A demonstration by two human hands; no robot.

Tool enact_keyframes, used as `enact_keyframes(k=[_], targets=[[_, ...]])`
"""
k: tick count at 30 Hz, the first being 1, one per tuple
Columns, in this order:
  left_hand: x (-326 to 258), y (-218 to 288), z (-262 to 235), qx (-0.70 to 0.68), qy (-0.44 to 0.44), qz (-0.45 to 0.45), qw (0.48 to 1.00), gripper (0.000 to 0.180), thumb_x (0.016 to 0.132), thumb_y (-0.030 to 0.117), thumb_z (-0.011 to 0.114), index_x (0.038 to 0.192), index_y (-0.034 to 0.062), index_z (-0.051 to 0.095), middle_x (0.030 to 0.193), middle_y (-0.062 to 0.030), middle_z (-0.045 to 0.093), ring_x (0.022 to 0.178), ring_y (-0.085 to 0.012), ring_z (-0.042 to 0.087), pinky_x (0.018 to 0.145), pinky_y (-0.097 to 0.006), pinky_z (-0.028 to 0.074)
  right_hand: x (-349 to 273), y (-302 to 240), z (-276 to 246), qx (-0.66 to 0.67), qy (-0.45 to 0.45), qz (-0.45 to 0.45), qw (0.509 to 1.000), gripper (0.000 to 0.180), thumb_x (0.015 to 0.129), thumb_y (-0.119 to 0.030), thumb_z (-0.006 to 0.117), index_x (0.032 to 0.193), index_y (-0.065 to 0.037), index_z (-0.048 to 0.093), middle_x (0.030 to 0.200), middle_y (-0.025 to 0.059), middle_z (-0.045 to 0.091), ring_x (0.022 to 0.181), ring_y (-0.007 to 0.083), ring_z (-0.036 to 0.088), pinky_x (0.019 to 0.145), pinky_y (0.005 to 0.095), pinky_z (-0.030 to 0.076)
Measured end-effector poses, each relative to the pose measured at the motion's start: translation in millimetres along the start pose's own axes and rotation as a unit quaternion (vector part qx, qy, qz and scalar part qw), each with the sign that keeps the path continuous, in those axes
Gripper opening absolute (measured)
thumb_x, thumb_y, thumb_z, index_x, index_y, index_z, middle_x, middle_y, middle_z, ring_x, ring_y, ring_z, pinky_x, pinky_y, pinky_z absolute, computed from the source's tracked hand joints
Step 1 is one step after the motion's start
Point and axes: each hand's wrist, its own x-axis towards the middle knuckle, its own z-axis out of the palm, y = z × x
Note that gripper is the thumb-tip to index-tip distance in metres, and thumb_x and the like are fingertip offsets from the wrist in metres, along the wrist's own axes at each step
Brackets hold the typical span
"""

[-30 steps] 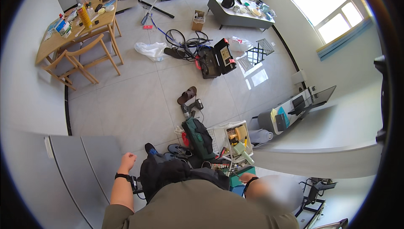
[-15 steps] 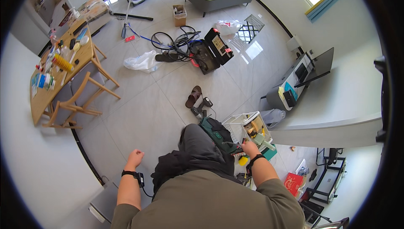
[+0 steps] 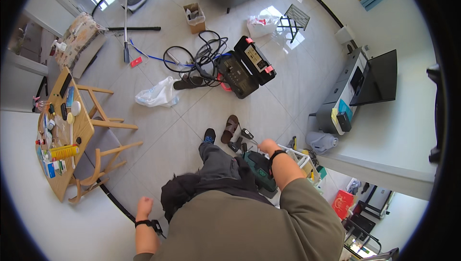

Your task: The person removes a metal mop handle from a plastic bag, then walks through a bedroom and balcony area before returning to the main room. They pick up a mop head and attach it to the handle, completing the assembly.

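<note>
My right hand (image 3: 269, 146) is closed around a thin grey metal tool (image 3: 253, 141), whose exact kind I cannot make out. It hangs above a green-and-black tool bag (image 3: 260, 171) and the white-framed basket (image 3: 303, 159) beside it. A cordless drill (image 3: 236, 145) lies on the floor just left of the bag, near a brown slipper (image 3: 230, 129). My left hand (image 3: 144, 207) is held low at the left, its fingers curled in, with nothing showing in them. Both wrists wear black bands.
Ahead lie an open black tool case (image 3: 238, 75), a coiled black hose (image 3: 199, 52) and a white plastic bag (image 3: 158, 93). A cluttered wooden table (image 3: 85, 117) and chair (image 3: 102, 162) stand at left. A TV cabinet (image 3: 331, 99) is at right, a cardboard box (image 3: 196, 26) farther off.
My right hand has moved forward and left, away from over the basket, with the thin tool in it. My left hand sits lower. The view has turned, and my shoe now shows.
</note>
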Motion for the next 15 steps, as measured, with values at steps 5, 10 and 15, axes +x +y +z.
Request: enact_keyframes(k=[5, 10, 15], targets=[[58.3, 103.2, -37.7, -0.096, -0.033, 0.003, 0.995, 0.027, 0.08, 0.023, 0.062, 0.09, -0.0015, 0.057, 0.074, -0.0084, 0.062, 0.068, -0.0192, 0.058, 0.064, -0.032, 0.047, 37.1, -13.6, -57.3, 0.028, 0.042, -0.021, 0.999, 0.034, 0.081, -0.034, 0.054, 0.09, -0.005, 0.069, 0.098, 0.0194, 0.065, 0.095, 0.0367, 0.059, 0.082, 0.0441, 0.047], [144.8, 206.1, -74.6, 0.026, -0.082, 0.092, 0.992, 0.025, 0.08, 0.023, 0.064, 0.088, -0.0001, 0.059, 0.075, -0.0086, 0.063, 0.071, -0.0192, 0.06, 0.068, -0.033, 0.048, 60.2, -9.5, -91.0, 0.116, 0.09, 0.01, 0.989, 0.036, 0.082, -0.029, 0.053, 0.101, 0.0, 0.063, 0.103, 0.0229, 0.062, 0.099, 0.0381, 0.058, 0.084, 0.0443, 0.046], [218.9, 306.2, -104.6, 0.101, -0.105, 0.157, 0.977, 0.024, 0.078, 0.023, 0.065, 0.088, 0.0012, 0.061, 0.075, -0.0094, 0.062, 0.071, -0.0199, 0.059, 0.068, -0.033, 0.048, 75.6, -2.2, -111.8, 0.204, 0.131, 0.059, 0.968, 0.035, 0.083, -0.024, 0.049, 0.102, 0.003, 0.061, 0.102, 0.0257, 0.061, 0.099, 0.0402, 0.057, 0.085, 0.0442, 0.045]])
